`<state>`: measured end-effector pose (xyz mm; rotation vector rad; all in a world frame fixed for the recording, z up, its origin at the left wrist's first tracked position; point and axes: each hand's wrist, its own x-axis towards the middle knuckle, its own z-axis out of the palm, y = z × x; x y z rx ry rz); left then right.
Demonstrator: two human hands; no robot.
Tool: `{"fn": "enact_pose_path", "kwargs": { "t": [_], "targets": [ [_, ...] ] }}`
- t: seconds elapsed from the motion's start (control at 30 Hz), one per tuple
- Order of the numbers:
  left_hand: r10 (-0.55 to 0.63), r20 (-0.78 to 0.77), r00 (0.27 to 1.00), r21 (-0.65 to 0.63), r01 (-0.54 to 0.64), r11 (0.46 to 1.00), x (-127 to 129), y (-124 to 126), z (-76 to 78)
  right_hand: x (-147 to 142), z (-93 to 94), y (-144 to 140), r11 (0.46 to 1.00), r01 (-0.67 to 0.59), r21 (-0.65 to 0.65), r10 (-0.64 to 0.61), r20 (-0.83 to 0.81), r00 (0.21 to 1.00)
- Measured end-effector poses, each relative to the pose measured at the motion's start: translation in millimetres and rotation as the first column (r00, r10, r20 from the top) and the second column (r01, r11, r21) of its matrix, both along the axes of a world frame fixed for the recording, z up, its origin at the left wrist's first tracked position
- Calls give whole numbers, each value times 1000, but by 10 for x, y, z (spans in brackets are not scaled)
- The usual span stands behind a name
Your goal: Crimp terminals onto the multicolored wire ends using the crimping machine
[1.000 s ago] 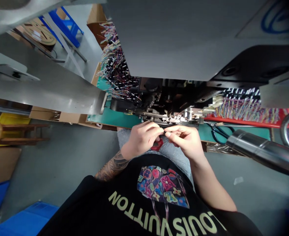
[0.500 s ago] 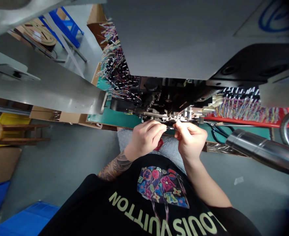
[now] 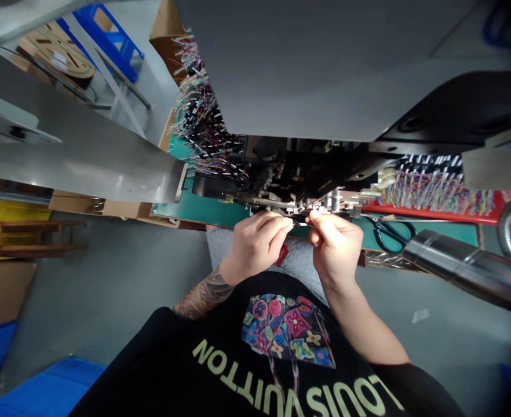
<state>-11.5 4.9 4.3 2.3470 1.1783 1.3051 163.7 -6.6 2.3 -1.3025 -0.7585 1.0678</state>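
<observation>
Head view: left hand [image 3: 255,243] and right hand [image 3: 336,243] raised side by side at the front edge of the green-topped desk [image 3: 203,209], fingertips nearly touching. Both hands pinched on a small dark wire piece [image 3: 301,222], stretched between them just below the metal tooling of the grey crimping machine [image 3: 307,204]. Fingers curled tight, thumbs pressed to forefingers. A small red object [image 3: 284,253] seen on the lap, partly hidden behind the left hand. Bundles of multicoloured cut wires [image 3: 201,124] piled on the desk to the left of the machine, more on a red tray [image 3: 433,215] to the right. Blue-handled scissors [image 3: 388,230] lying near the right hand. Shiny metal tube [image 3: 464,269] angled across the right side.
</observation>
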Motion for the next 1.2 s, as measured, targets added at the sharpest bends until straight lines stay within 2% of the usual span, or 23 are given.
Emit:
{"fn": "enact_pose_path", "kwargs": {
  "t": [0.2, 0.63, 0.93, 1.2],
  "targets": [
    [0, 5, 1000, 11, 0, 1000, 2, -2, 7, -5, -32, -11, 999, -29, 41, 27, 48, 998],
    [14, 38, 999, 60, -16, 998, 22, 10, 24, -73, 37, 13, 999, 45, -6, -46, -138, 989],
    [23, 27, 999, 58, -25, 998, 14, 7, 31, -77, 11, 3, 999, 31, -19, -33, -123, 992],
    [27, 10, 1000, 68, -27, 997, 7, 15, 23, -59, -20, 15, 1000, -10, 24, 11, -47, 999]
  ]
}}
